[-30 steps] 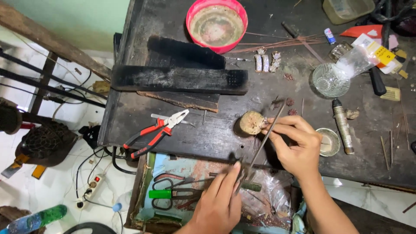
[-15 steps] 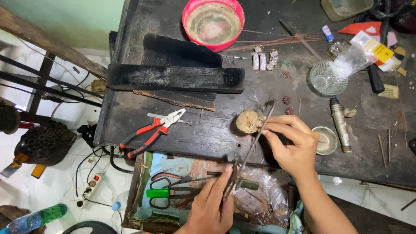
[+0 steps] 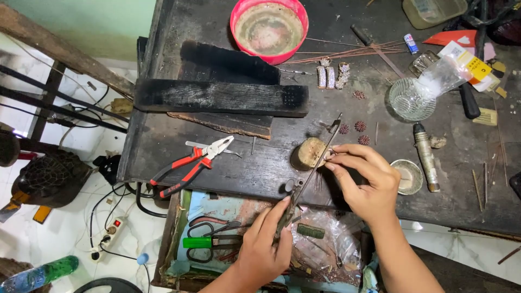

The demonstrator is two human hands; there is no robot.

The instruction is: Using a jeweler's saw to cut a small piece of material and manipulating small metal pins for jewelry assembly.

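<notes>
My left hand [image 3: 266, 247] grips the handle end of a long thin metal tool [image 3: 313, 164], which slants up over the dark workbench [image 3: 163, 146] edge. My right hand [image 3: 363, 182] pinches something small against the tool's shaft, just right of a small round wooden block [image 3: 308, 152]. What the fingertips pinch is too small to make out. Small reddish beaded pieces [image 3: 360, 126] lie just above the right hand. Red-handled pliers [image 3: 191, 164] rest on the bench to the left.
A red bowl [image 3: 269, 27] stands at the back, black charred wooden blocks [image 3: 220, 96] mid-left, a glass dish [image 3: 411, 100] and a small torch-like tool [image 3: 425, 154] to the right. An open drawer [image 3: 217, 244] with green-handled scissors sits below the bench. Cables and a power strip [image 3: 108, 233] lie on the floor.
The view has shifted slightly. Both hands keep hold of the tool, with the left hand sliding a little up along it toward the bench edge.
</notes>
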